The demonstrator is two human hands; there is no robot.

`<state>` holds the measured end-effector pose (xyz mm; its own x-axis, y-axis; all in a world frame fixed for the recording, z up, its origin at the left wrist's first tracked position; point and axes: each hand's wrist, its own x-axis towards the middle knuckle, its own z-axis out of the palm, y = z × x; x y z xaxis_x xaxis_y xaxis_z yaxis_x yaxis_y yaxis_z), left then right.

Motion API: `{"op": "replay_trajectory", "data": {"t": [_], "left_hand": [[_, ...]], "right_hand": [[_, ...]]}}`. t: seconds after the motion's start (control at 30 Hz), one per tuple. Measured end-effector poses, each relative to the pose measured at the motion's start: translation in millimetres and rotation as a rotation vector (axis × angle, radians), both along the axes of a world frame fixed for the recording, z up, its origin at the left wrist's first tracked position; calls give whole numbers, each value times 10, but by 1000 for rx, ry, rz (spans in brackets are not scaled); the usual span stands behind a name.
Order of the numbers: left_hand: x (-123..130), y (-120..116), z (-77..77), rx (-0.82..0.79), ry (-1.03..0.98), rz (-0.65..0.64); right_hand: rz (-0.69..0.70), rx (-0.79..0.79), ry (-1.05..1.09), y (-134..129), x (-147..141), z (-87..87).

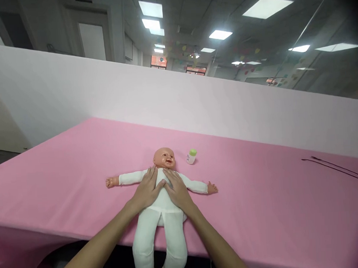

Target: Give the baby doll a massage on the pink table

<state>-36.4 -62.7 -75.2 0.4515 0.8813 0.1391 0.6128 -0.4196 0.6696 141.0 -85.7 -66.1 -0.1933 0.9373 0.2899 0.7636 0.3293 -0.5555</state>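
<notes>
A baby doll with a hard bald head and a white cloth body lies on its back, arms spread wide and legs hanging over the table's near edge. My left hand rests flat on one side of its chest, fingers stretched toward the neck. On the other side of the chest lies my right hand, also flat, its fingers extended. The two thumbs come close together at the middle of the chest. Neither hand grips anything. Just beyond the doll's shoulder stands a small white bottle with a green cap.
A pink cloth covers the table. Thin dark cords or sticks lie at the far right. Behind the table runs a low white wall with glass above it, and ceiling lights show through.
</notes>
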Motion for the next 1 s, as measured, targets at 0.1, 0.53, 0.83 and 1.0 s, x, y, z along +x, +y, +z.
{"op": "replay_trajectory", "data": {"t": [0.1, 0.53, 0.83, 1.0], "left_hand": [[-199, -43, -14, -54, 11, -2], [22, -409, 105, 61, 90, -120], [-437, -378, -119, -137, -39, 27], [-497, -902, -190, -83, -41, 34]], "right_hand": [[-71, 6, 66, -85, 71, -62], [51, -43, -26, -405, -39, -162], [-230, -151, 184, -400, 340, -292], [-178, -222, 158, -827, 168, -268]]}}
